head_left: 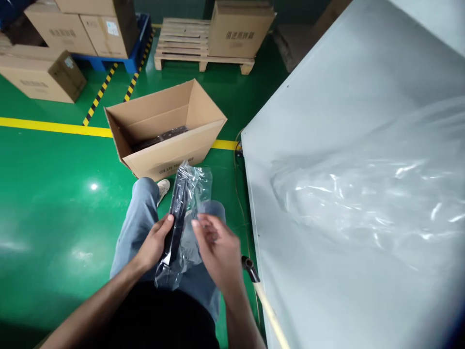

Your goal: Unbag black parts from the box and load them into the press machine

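Far left, on the green floor (43, 179): one closed carton (31, 72), beside stacked cartons (65, 34) on a blue pallet (131, 63). No hand near either.

Next, the open carton (174, 151), on the floor just beyond the legs (131, 223). Dark items (162, 138) low inside, well under the rim, shiny as if bagged too. Exact count: can't tell. Judging by looks, partly loaded and not closed up.

Left hand (154, 245): gripping the part (178, 208), with thumb on top and fingers mostly hidden underneath. Part: long, dark, slanted, held above the legs, outside the open carton.

Bag (189, 242) around the part: clear, crinkled, running past both ends, slack out to the right. Call bag-over-part done, at least along the visible length. Not done: slack not flattened, no tape or seal visible. Open end of bag: can't tell. Part not in the open carton.

Right hand (220, 247): curled, with thumb and index tips close together at the slack. Can't tell whether actually pinching it.

Behind: lone carton (240, 34) on a wooden pallet (181, 41). Then a pole (267, 305) near the right hand. Far right: grey counter (308, 111) under clear sheeting (363, 203), untouched.
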`<state>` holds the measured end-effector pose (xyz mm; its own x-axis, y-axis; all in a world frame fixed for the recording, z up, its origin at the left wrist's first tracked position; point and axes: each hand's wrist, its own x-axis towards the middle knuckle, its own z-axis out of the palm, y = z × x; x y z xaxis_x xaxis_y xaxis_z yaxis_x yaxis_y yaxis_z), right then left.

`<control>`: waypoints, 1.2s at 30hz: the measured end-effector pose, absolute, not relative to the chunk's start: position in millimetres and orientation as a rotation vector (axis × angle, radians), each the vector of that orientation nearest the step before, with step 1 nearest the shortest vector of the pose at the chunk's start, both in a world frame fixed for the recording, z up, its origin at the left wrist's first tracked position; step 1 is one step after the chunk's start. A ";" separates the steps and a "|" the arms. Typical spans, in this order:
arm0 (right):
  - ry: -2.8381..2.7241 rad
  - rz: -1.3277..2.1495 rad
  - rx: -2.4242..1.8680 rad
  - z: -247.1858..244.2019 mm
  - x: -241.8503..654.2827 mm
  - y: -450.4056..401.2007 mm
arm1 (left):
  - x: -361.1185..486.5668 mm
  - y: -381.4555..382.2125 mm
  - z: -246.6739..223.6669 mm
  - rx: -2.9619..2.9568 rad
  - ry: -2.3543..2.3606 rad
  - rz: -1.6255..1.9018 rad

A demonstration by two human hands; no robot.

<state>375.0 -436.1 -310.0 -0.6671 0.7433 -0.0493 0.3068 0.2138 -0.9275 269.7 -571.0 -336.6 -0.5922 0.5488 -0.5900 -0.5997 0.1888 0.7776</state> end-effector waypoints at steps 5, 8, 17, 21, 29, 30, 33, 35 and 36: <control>-1.714 1.938 -1.124 -318.7 340.6 -449.0 | 279.6 -569.0 -338.6 0.088 1.621 1.569; -1.569 1.964 -1.168 -327.6 340.4 -451.2 | 280.2 -568.4 -340.4 0.172 1.665 1.546; -1.926 1.329 -0.812 -311.4 355.1 -465.8 | 280.3 -562.5 -341.0 0.242 1.820 1.442; -1.523 1.824 -1.034 -315.4 347.6 -455.4 | 279.6 -568.3 -343.5 0.238 1.796 1.472; -1.065 1.896 -1.121 -320.6 335.8 -437.0 | 290.6 -573.8 -353.4 0.334 1.891 1.350; -1.080 1.820 -1.120 -320.8 336.2 -437.8 | 291.3 -573.7 -354.9 0.336 1.927 1.318; -1.230 1.575 -1.089 -320.8 340.1 -441.7 | 292.3 -572.8 -358.3 0.329 1.970 1.242; -1.375 1.376 -1.040 -320.1 343.7 -443.9 | 292.8 -571.1 -358.7 0.345 1.986 1.222; -1.452 1.262 -1.002 -319.4 345.4 -444.2 | 293.2 -569.9 -358.4 0.364 1.995 1.221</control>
<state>345.4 -444.2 -319.4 -0.2295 0.9642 0.1332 0.0028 0.1375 -0.9905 293.2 -569.9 -358.4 -0.6741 0.5832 -0.4532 -0.1385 0.5029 0.8532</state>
